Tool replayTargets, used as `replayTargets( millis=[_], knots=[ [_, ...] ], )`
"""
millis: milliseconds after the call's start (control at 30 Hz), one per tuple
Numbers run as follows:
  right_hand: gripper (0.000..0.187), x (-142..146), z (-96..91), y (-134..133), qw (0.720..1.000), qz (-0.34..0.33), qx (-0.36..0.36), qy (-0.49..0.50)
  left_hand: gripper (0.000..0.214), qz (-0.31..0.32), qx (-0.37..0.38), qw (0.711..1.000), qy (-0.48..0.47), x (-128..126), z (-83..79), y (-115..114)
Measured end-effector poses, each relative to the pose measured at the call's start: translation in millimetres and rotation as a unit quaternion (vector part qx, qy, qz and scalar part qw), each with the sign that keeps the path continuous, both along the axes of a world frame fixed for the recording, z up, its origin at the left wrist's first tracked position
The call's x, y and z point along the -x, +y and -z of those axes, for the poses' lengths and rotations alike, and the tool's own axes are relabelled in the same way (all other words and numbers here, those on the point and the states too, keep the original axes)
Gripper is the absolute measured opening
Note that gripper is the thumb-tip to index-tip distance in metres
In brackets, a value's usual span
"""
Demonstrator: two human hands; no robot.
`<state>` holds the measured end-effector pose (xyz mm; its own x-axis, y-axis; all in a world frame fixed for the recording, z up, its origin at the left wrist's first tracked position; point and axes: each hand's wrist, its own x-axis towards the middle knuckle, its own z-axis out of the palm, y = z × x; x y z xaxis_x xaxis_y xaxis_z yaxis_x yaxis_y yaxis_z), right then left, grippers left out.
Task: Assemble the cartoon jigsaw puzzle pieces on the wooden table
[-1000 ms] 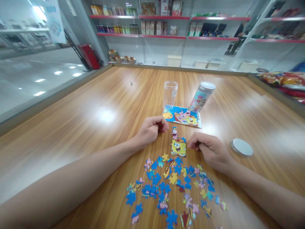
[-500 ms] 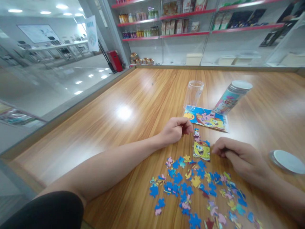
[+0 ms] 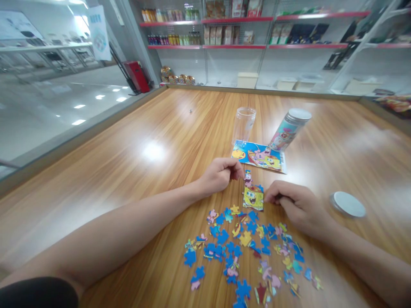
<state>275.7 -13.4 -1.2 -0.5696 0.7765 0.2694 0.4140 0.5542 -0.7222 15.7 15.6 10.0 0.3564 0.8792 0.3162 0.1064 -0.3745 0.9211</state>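
- Beyond the left hand [image 3: 221, 175], at far left, a glossy floor [image 3: 41, 111] and a red box [image 3: 137, 77] are seen outside the raised edge of the bench [image 3: 122, 167].
- The wood-grained bench is spread beneath both hands; a glare patch is thrown left of the left hand.
- The left hand is held with fingers curled in, beside the joined puzzle section [image 3: 253, 197], which is laid between the hands.
- Loose puzzle pieces [image 3: 222, 237] are scattered nearer than both hands.
- Beyond the hands, a picture sheet [image 3: 258, 156], a clear jar [image 3: 244, 124] and a printed canister [image 3: 289, 130] are placed; farther back, shelves [image 3: 237, 45] are stocked.
- The right hand [image 3: 297, 203] is likewise curled; a round lid [image 3: 349, 204] is laid to its right.
- Since half a second ago, the view has been turned rightward; packets [image 3: 396, 102] are brought in at far right, while hands and joined section are kept in place.
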Motion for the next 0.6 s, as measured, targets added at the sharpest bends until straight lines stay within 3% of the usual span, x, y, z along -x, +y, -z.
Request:
replayTargets(
  millis=[600],
  knots=[
    [0.039, 6.9, 1.6, -0.6, 0.999, -0.010, -0.012, 0.044, 0.025, -0.012, 0.008, 0.999, 0.040, 6.3, 0.9, -1.2]
  ],
)
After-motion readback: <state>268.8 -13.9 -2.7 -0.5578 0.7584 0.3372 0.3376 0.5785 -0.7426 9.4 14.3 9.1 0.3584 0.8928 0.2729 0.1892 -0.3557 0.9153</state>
